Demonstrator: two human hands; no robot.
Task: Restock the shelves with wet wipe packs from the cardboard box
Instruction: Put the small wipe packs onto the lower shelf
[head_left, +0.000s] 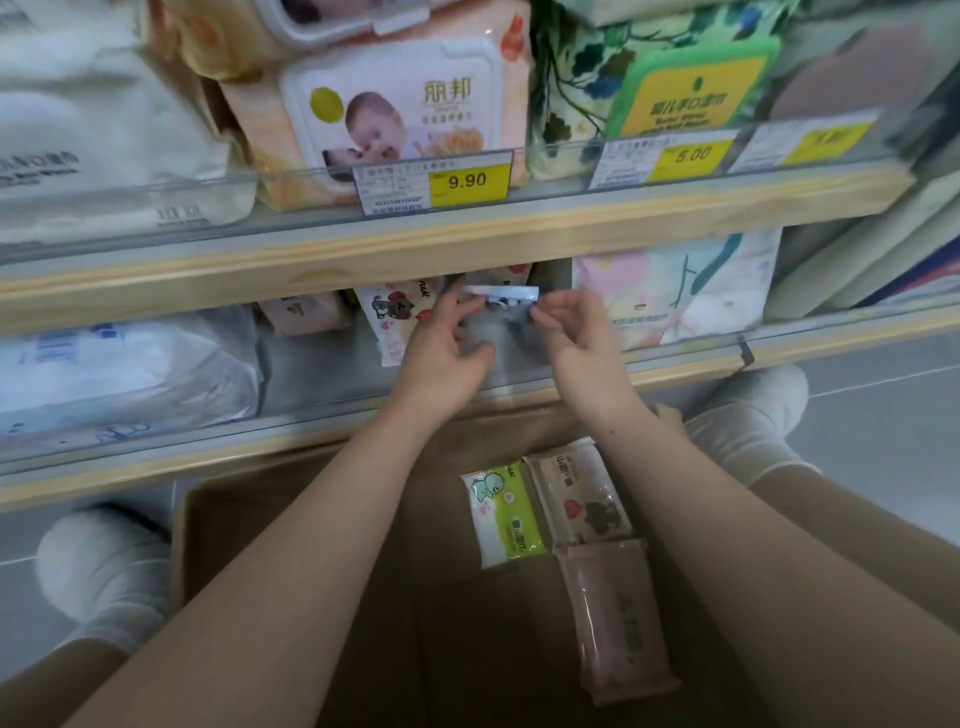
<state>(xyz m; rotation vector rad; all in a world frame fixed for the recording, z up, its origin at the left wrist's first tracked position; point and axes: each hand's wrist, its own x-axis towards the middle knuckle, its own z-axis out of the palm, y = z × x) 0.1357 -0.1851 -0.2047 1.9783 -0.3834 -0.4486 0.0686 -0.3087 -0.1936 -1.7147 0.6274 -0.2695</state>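
Head view looks down over 2 bare forearms reaching across an open cardboard box (291, 519) into the lower shelf (675, 371), a pale wooden board fronted by a clear plastic rail. Between the hands sits a small wet wipe pack (500, 297), a soft glossy pouch with a white crimped top edge, blurred by motion and held upright at the shelf's middle gap. The left hand (447, 345) has its fingers loosely curled with the fingertips on the pack's left end; the right hand (574, 332) pinches the pack's right end between thumb and curled fingers. Just left of it stands a printed pack (387, 322) with cartoon figures, and a pastel pack (675, 291) stands to the right. Inside the brown, matte box lie 3 flat rectangular packs: a green-and-white pack (501, 512), a cream pack (584, 496) with a dark figure touching its right side, and a pink pack (615, 618) below them, shiny and lengthwise. On the upper shelf (467, 241) a bulky pack with a rigid white flip lid (395, 104) stands behind a yellow price tag (467, 182) reading 9.90; another yellow tag (693, 155) reads 5.00. White socks (98, 571) show at both sides of the box on a grey floor.
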